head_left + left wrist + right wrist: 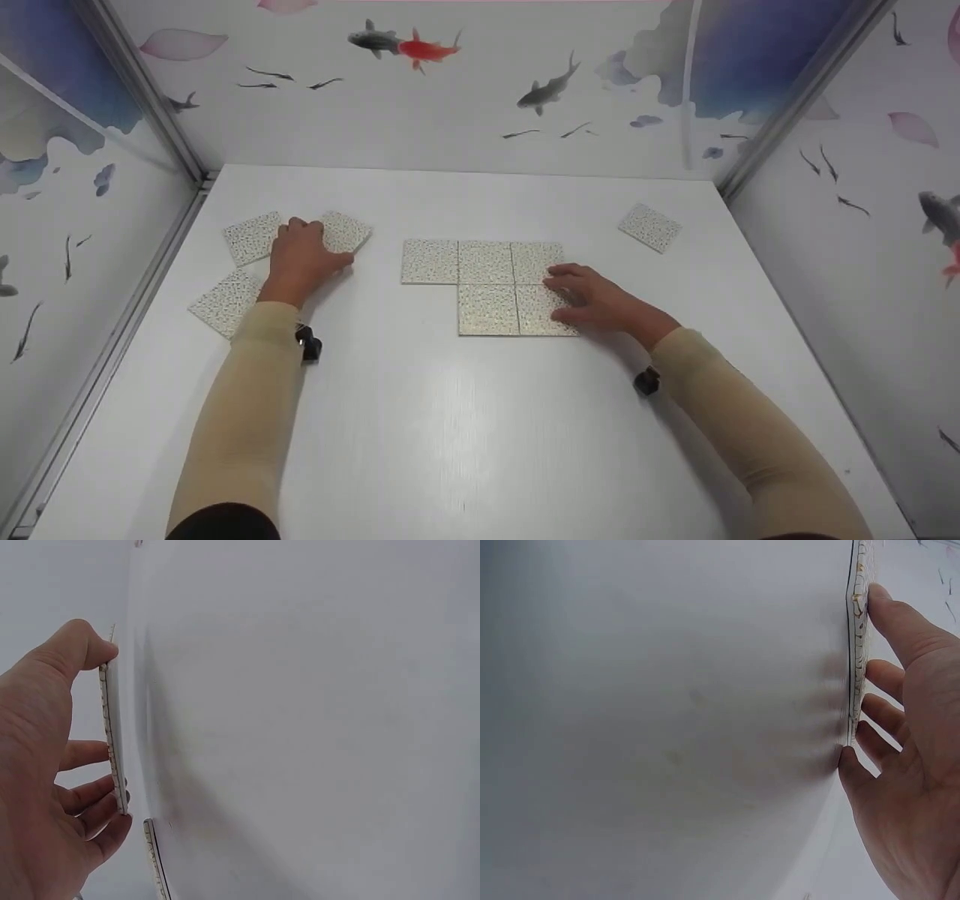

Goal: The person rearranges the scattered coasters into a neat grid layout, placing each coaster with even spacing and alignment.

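My left hand [300,259] pinches a square speckled tile [343,231] by its edges. In the left wrist view a gap shows between this tile [111,731] and the white tabletop, with the thumb at one end and fingers at the other. Several matching tiles lie edge to edge mid-table, a row of three [430,262] above a row of two [487,310]. Over the right side of this block lies my right hand [600,300], its fingers spread and loosely bent. The right wrist view shows its fingertips touching the tile [860,637].
Two loose tiles lie by the left hand, one at the upper left [251,236] and one lower down [227,301]. Another tile [650,227] lies turned at the far right. Printed panels [465,112] wall in the white table [450,427] at the back and sides.
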{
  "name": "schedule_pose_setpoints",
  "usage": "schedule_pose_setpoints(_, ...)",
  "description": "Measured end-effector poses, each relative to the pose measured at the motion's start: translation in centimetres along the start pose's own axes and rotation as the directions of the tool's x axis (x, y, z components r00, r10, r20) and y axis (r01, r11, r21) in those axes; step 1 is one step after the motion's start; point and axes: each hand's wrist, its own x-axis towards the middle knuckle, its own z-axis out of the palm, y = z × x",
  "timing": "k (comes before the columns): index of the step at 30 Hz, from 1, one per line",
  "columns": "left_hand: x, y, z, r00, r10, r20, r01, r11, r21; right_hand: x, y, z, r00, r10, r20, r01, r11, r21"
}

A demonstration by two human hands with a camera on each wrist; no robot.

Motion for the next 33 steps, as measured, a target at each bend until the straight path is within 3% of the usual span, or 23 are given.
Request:
schedule_pose_setpoints(6,-0.4,0.0,-0.1,1.0,0.02,0.012,-0.02,1.0,-0.008,0.0,0.2,0.1,1.0,0.004,-0.003,-0.004,1.0,0.001)
schedule_pose_setpoints(12,-0.9,0.0,-0.3,0.995,0.083,0.062,-0.08,0.995,-0.06,0.0,0.3,0.1,1.0,0.011,-0.006,-0.011,1.0,-0.015)
schedule_pose_setpoints(21,-1.4,0.4,-0.5,0.967,0.189,0.169,-0.177,0.981,-0.081,0.1,0.4,0.1,1.0,0.009,0.001,-0.009,1.0,-0.013)
schedule_pose_setpoints(33,-2.4,1.3,-0.4,0.932,0.307,0.191,-0.294,0.951,-0.096,0.1,0.3,0.0,1.0,0.009,0.001,-0.009,1.0,0.027)
